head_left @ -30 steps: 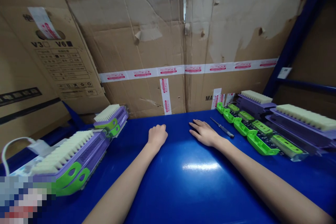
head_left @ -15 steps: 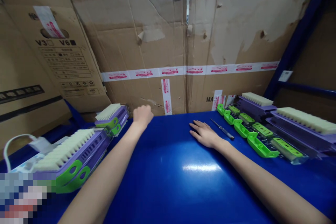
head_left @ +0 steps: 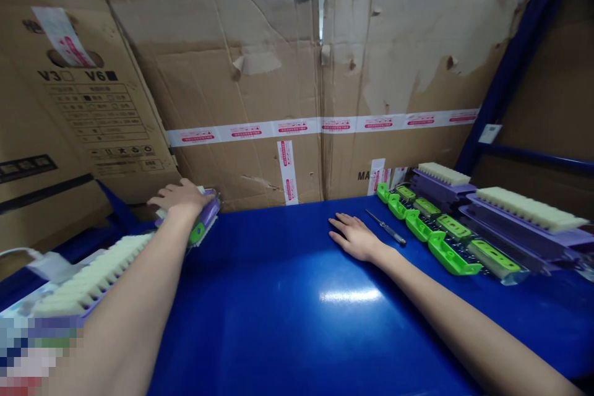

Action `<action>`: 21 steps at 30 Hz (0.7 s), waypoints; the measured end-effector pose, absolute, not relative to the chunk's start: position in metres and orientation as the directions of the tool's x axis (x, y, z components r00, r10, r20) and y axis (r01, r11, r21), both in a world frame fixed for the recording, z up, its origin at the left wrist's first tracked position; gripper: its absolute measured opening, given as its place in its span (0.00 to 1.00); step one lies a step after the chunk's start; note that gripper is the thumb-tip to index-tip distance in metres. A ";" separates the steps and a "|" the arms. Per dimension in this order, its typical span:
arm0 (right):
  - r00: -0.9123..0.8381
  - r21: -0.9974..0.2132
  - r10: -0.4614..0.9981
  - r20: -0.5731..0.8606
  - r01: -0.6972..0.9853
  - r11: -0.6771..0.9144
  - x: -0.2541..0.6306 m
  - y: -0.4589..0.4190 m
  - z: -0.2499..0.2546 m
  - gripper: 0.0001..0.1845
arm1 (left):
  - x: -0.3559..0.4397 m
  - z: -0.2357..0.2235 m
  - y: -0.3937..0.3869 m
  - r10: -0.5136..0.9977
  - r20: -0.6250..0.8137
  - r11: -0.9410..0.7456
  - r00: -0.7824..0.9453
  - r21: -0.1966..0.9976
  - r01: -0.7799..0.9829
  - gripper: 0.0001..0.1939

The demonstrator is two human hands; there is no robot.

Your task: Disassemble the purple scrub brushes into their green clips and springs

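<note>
My left hand (head_left: pixel 180 199) is over the far purple-and-green brush unit (head_left: pixel 206 216) on the left, fingers spread across its top. The hand covers most of its pale bristles, and I cannot tell how firmly it touches. On the blue table (head_left: pixel 264 297), my right hand (head_left: pixel 355 237) lies flat, palm down, its fingers apart and nothing in it. Just right of that hand is a slim screwdriver (head_left: pixel 386 228) with a clear handle. My left forearm partly hides a nearer brush unit with cream bristles (head_left: pixel 97 275).
On the right lie several bright green curved covers (head_left: pixel 452 253), a row of green-topped clear parts (head_left: pixel 496 257) and purple brush units (head_left: pixel 529 213). Cardboard sheets (head_left: pixel 241 86) wall off the back. A white plug with a cable (head_left: pixel 53 266) sits at far left.
My left hand has moved left from above the table onto the far brush unit, and its closed fingers have spread. My right hand stays flat on the table. The view has shifted slightly.
</note>
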State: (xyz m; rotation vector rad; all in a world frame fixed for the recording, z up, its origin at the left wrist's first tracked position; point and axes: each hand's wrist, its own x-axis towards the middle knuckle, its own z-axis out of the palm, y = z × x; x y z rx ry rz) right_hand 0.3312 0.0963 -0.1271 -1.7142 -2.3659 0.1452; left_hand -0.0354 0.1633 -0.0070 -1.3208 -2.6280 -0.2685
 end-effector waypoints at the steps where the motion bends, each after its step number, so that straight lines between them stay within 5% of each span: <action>1: -0.299 -0.201 0.947 0.113 0.927 0.317 0.331 0.096 -0.127 0.31 | -0.038 -0.007 0.163 0.765 0.210 0.605 -0.609 0.089 0.791 0.43; 11: -0.304 -0.213 0.944 0.130 0.921 0.326 0.332 0.096 -0.127 0.30 | -0.037 0.000 0.154 0.815 0.202 0.535 -0.543 0.096 0.839 0.41; 21: -0.309 -0.202 0.943 0.123 0.923 0.329 0.332 0.097 -0.128 0.31 | 0.033 -0.003 0.147 0.933 0.278 0.234 -0.231 0.024 0.972 0.37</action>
